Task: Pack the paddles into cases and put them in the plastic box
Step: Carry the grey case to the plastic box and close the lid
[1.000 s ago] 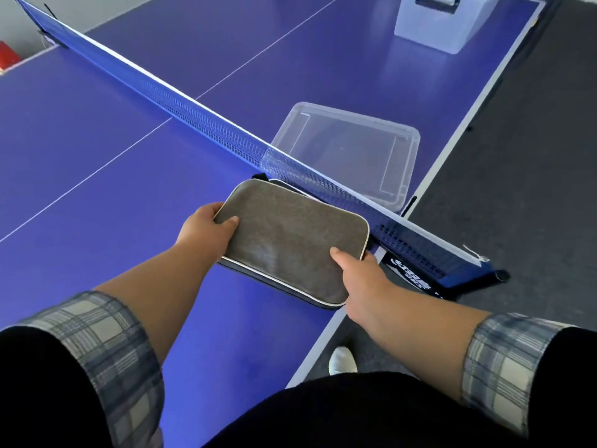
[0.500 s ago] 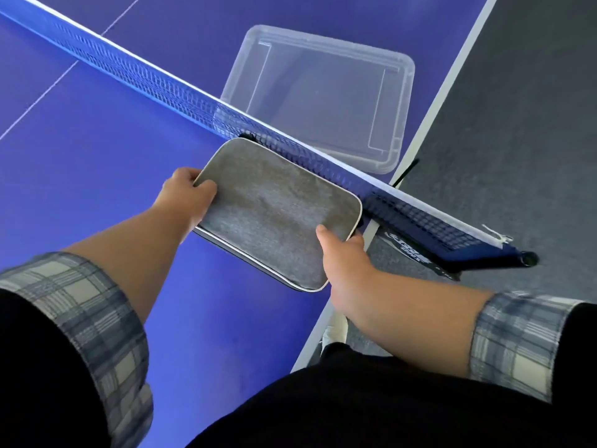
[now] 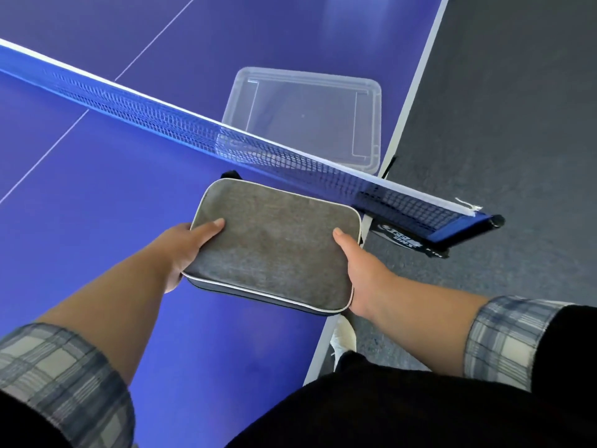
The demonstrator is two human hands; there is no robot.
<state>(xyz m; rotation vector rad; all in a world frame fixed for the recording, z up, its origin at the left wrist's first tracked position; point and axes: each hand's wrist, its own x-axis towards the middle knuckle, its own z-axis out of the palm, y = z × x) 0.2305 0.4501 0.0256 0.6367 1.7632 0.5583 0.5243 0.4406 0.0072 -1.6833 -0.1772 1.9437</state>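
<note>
both hands, left hand (image 3: 181,250) and right hand (image 3: 361,270), grip a grey case (image 3: 274,244) by its ends, fingers wrapped underneath, above the blue tabletop (image 3: 97,205) near the net (image 3: 258,150).

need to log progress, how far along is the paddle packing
Looks done: the grey case appears closed, though no paddle shows, so its contents can't be confirmed. In hand: the left hand and right hand grip its two ends above the near side of the table. Left: the clear tray beyond the net is empty, and the case isn't boxed yet.
</note>
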